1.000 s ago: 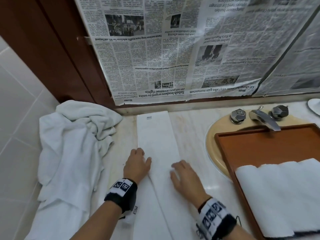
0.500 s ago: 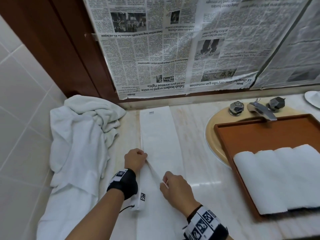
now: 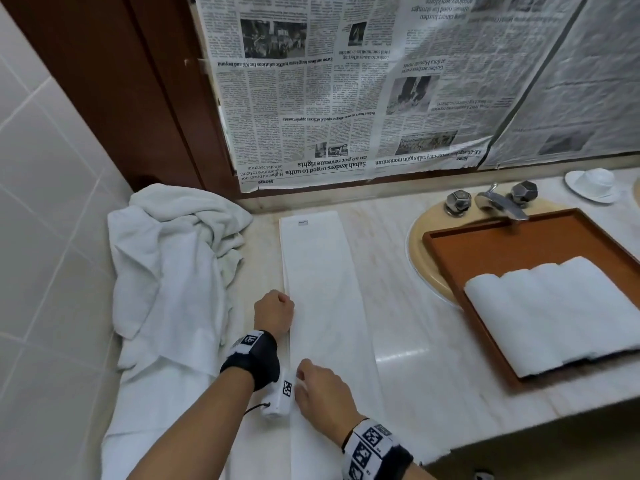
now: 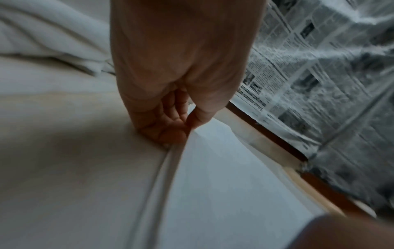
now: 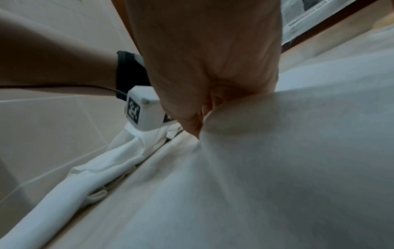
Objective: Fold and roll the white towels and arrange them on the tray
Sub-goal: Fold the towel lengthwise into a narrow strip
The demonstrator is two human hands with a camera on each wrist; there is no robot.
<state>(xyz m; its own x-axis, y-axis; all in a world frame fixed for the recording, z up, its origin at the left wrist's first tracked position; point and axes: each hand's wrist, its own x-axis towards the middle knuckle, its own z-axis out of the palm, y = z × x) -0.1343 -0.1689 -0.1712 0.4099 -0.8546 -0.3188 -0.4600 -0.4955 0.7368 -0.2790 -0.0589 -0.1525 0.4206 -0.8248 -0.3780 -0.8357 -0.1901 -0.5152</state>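
Marble counter [image 3: 433, 358] w/ sink, newspaper taped over the mirror behind. Folded towel strip [image 3: 322, 292] lies lengthwise down the counter, label end far, near end off frame. Left hand [image 3: 273, 311] pinches strip's left edge btwn thumb & curled fingers; right hand [image 3: 322, 393] pinches same edge nearer the body, hands apart. Probably gripping at two pts to keep the long edge straight & layers aligned before rolling. Tray [image 3: 450, 258] sits across the sink at right, rolled towels [image 3: 554, 313] side by side in its near half. Unfolded towel heap [image 3: 173, 271] waits at left against the tiles.
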